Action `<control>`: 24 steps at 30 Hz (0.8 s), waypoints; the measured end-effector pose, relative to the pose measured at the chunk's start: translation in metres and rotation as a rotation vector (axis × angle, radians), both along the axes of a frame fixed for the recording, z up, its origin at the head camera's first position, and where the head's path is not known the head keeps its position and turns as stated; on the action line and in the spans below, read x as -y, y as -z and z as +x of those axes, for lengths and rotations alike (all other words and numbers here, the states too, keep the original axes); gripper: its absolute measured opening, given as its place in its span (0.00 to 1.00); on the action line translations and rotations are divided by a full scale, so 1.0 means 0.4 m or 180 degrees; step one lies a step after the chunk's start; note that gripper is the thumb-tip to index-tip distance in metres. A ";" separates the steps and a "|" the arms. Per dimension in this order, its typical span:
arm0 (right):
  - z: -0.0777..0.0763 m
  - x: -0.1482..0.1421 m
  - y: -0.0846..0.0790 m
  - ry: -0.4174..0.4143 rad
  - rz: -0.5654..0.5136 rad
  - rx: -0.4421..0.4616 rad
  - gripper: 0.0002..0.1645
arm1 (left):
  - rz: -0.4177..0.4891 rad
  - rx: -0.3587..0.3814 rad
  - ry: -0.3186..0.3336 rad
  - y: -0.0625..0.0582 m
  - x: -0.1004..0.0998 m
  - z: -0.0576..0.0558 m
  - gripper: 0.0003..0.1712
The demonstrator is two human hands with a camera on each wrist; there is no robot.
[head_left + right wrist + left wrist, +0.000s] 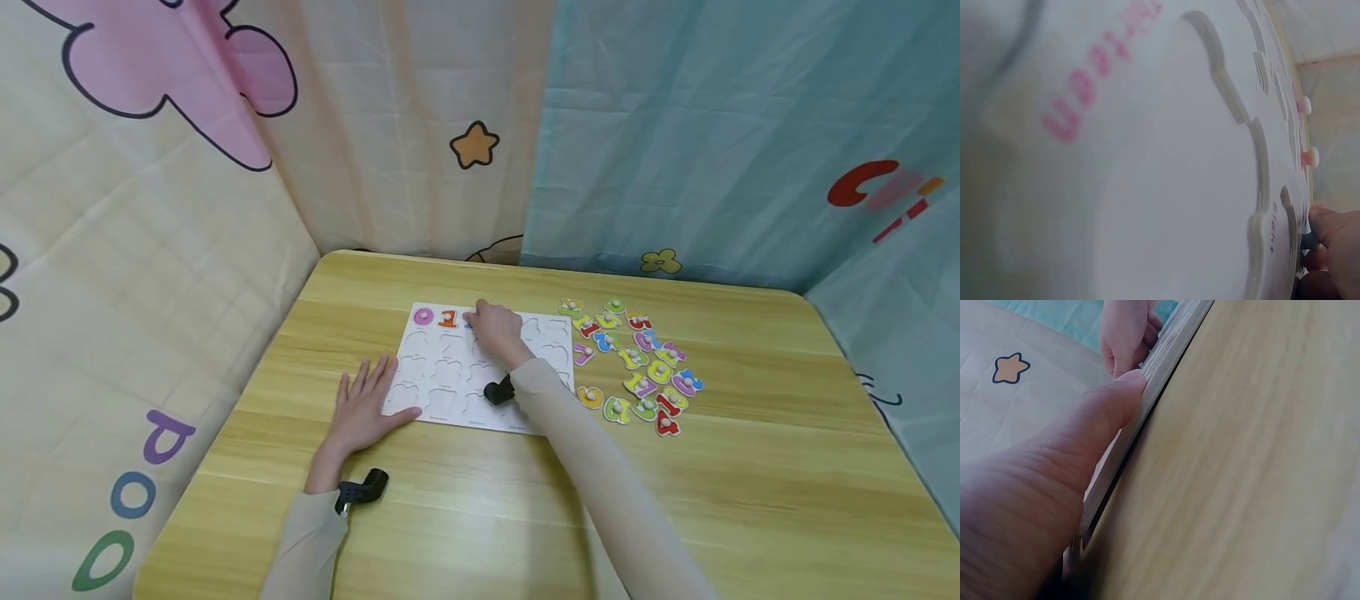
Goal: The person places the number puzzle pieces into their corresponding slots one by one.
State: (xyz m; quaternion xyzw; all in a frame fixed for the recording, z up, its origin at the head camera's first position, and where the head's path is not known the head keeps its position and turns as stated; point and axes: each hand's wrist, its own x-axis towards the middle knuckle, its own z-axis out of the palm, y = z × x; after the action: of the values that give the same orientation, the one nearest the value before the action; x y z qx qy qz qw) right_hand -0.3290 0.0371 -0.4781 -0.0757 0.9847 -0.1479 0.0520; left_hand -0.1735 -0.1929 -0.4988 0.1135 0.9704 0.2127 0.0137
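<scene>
A white puzzle board (450,396) with number-shaped recesses lies on the table. A purple 0 (423,317) and an orange 1 (447,319) sit in its top row. Beside the 1, my right hand (497,329) pinches a blue number piece (469,323) by its knob (1310,241); the fingers hide most of the piece. My left hand (365,408) rests at the board's lower left corner, fingers spread along the left side. Its thumb (1107,409) touches the board's near edge in the left wrist view.
Right of the board lies a loose cluster of several colourful number pieces with knobs, among them a red 4 (667,422) and an orange 0 (590,397). The wooden table (750,483) extends around them. Printed curtains (405,125) hang behind the table.
</scene>
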 end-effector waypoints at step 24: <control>0.071 -0.160 -0.044 -0.0438 -0.0306 0.0185 0.17 | -0.0028 0.0033 0.0038 0.007 0.006 -0.006 0.58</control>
State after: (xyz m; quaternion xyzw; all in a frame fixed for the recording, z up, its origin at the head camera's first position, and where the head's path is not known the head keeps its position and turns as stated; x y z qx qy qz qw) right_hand -0.3008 0.1012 -0.4606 -0.1413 0.9670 -0.1931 0.0870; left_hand -0.1759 -0.1955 -0.5015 0.1181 0.9706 0.2089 0.0204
